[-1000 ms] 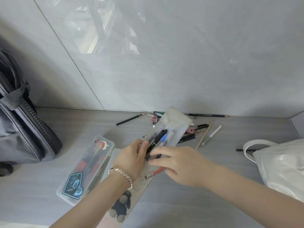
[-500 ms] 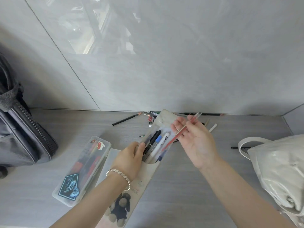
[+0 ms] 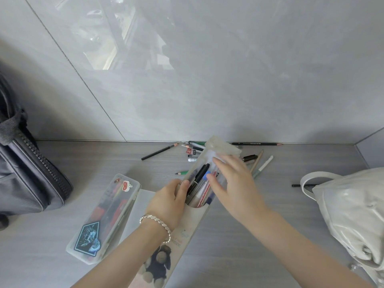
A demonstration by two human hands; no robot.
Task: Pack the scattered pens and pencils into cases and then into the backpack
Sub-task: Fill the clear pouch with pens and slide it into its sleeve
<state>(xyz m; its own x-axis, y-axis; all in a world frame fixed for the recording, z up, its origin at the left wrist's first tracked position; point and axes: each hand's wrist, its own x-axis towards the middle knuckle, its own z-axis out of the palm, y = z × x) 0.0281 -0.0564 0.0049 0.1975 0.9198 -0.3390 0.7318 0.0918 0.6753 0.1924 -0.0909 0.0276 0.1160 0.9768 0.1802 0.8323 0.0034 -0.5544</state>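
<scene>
While it lies on the grey bench (image 3: 239,235) near the middle of the view, the clear soft pencil pouch (image 3: 207,179) runs its long axis from about 7 o'clock, near the person, to 1 o'clock, where its folded flap almost reaches the wall. Inside it, pens (image 3: 198,179) lie along that same line; a black one and a blue-capped one are plain, the others blur together behind the plastic. The left hand (image 3: 168,201) is clamped on the pouch's left edge at the mouth, thumb on top. The right hand (image 3: 232,183) is spread flat, fingers apart, over the right half of the pouch, holding nothing; whether the palm presses down on it is unclear. The near end of the pouch, printed with a dark plush toy, is partly hidden by the left forearm and cut off by the bottom edge.

At 9 o'clock of the pouch lies a clear hard case (image 3: 104,219) with stickers, parallel to it, its contents hard to make out. Loose pencils (image 3: 161,151) and pens are scattered at 12 and 1 o'clock along the wall, several covered by the flap and the right hand. A dark backpack (image 3: 27,177) stands at far 9 o'clock, cut by the frame. A white bag (image 3: 353,215) sits at 3 o'clock, over the end of a black pencil.
</scene>
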